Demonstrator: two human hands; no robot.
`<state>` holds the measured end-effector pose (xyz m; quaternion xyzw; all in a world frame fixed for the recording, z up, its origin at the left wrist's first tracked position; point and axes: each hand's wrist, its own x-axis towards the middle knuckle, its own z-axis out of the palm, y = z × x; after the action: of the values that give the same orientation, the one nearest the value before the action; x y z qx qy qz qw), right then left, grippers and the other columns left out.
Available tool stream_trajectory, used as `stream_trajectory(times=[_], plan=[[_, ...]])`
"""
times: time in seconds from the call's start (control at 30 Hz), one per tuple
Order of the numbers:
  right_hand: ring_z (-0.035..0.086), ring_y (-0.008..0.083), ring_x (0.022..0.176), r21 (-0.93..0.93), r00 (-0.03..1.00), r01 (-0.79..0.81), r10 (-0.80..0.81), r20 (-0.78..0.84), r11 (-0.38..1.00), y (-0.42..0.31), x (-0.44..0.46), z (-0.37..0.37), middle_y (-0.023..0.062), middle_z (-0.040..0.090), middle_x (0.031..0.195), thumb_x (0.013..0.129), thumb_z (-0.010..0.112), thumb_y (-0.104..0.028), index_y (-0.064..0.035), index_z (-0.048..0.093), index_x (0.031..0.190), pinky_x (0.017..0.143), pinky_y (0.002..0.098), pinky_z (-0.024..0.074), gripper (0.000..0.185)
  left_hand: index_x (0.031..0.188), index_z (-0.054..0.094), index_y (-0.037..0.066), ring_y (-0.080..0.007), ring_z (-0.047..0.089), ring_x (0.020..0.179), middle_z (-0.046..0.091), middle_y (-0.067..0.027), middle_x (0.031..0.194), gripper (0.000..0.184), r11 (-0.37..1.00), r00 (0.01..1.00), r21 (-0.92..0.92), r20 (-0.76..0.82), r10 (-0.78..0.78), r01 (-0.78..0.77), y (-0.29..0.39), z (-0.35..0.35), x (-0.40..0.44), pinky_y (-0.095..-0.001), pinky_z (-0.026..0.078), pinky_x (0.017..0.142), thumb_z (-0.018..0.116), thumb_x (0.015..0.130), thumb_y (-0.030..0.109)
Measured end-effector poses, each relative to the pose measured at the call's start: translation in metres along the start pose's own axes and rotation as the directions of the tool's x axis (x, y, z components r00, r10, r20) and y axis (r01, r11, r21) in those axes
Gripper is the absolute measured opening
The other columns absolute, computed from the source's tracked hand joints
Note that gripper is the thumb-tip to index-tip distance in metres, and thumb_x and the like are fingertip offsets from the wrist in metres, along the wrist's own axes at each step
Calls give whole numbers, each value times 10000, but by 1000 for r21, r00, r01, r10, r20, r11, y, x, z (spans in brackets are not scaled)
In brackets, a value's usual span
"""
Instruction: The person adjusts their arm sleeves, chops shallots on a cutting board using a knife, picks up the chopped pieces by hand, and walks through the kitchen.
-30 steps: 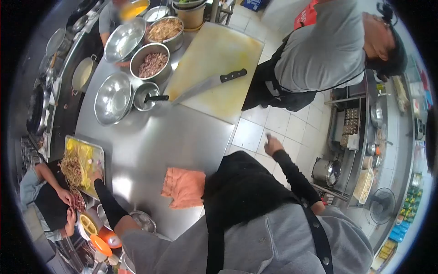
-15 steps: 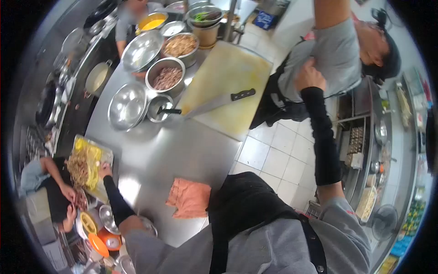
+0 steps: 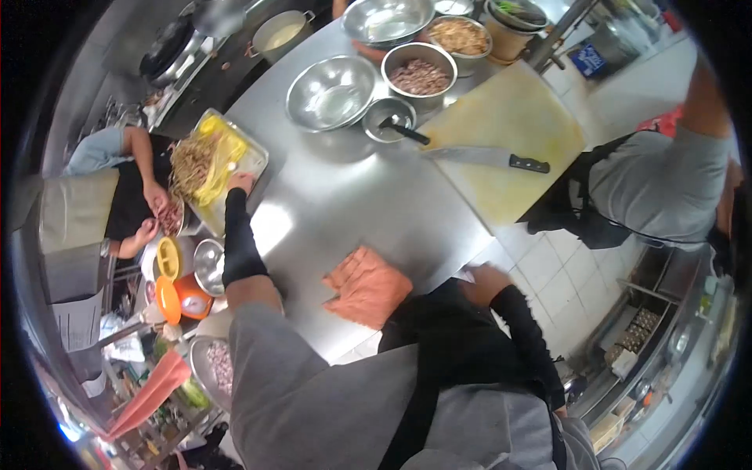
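Note:
My left hand (image 3: 241, 182), in a black sleeve, reaches over the near edge of a metal tray (image 3: 252, 174). Its fingers are drawn together by a small whitish piece (image 3: 232, 166), and what they grip is unclear. In the tray lie yellow sheets (image 3: 222, 182) and a heap of brown shreds (image 3: 190, 166). My right hand (image 3: 486, 283) is low beside my black apron at the table's edge, fingers curled and slightly blurred. A pale bit shows at its fingertips, too small to name. An orange cloth (image 3: 368, 288) lies crumpled on the steel table (image 3: 337, 196) between my hands.
A large knife (image 3: 493, 159) rests on the cutting board (image 3: 517, 113). Steel bowls (image 3: 330, 92), a pot of chopped meat (image 3: 421, 76) and a black-handled ladle (image 3: 403, 129) stand at the back. One co-worker's hands (image 3: 153, 215) work at left; another person (image 3: 658, 184) stands at right.
My right hand has come down from in front of the co-worker at right to beside my apron. My left hand stays at the tray. The view has swung, shifting the table contents rightward.

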<state>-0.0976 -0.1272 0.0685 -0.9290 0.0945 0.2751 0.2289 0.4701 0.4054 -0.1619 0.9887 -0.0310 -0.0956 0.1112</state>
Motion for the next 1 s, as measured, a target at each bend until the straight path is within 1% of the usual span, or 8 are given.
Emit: stream_trajectory(times=[0.07,0.23,0.3,0.33,0.6,0.83,0.9,1.0], plan=[[698,389,852,-133,960,-210,178,-216,969,12,13,-14,222,691,911,901,528,-150,-2,601,1055,719,477,572,226,988,773,112,-319,710,942,749,-151,989,312,982,994,-157,9,-107,107,7,-15,-18,-403,544,861,694,764,314],[700,374,831,-93,943,-276,251,-216,957,42,13,-35,207,682,903,872,560,-119,-12,580,1034,682,466,572,195,1145,731,140,-309,682,1079,732,-126,1117,599,868,849,-281,-230,-476,410,12,-19,7,-384,529,939,783,686,521],[702,375,830,-114,954,-256,233,-187,960,45,12,-26,208,686,908,864,563,-122,-13,581,1050,683,465,573,215,1328,623,201,-256,630,1193,653,-79,1312,807,730,972,677,95,-214,95,52,-44,3,-403,516,978,750,688,674],[702,376,830,-117,955,-263,241,-174,958,47,8,-19,209,687,911,861,565,-123,-13,581,1058,684,465,574,226,1329,619,193,-256,638,1173,659,-85,1291,779,651,974,757,184,-133,-54,53,-36,14,-405,520,969,749,697,631],[685,392,913,-4,962,-263,263,75,965,27,3,9,200,690,995,888,529,-154,-42,620,1047,786,500,556,215,1334,590,131,-254,697,1009,711,-129,1120,602,829,891,327,-150,-428,453,38,-9,57,-426,550,901,739,771,282],[708,384,769,-56,960,-210,195,-203,976,52,20,-24,198,695,786,813,577,-79,10,621,924,668,483,571,149,1119,570,106,-159,564,787,552,-45,896,266,940,964,-225,-2,-265,258,-23,-6,52,-299,484,716,669,882,176],[708,389,760,-110,960,-183,153,-234,977,59,26,-32,202,694,771,807,575,-73,14,625,905,656,482,573,140,1057,564,99,-132,526,723,506,-21,832,173,712,977,-672,99,-187,204,-43,-14,39,-262,465,663,649,914,146],[708,401,770,-81,952,-171,143,-272,982,60,31,-43,202,699,786,802,567,-67,12,637,897,666,483,578,142,965,556,88,-91,469,628,438,15,736,64,-106,966,-967,217,142,232,-55,-40,6,-208,437,584,619,962,101]])
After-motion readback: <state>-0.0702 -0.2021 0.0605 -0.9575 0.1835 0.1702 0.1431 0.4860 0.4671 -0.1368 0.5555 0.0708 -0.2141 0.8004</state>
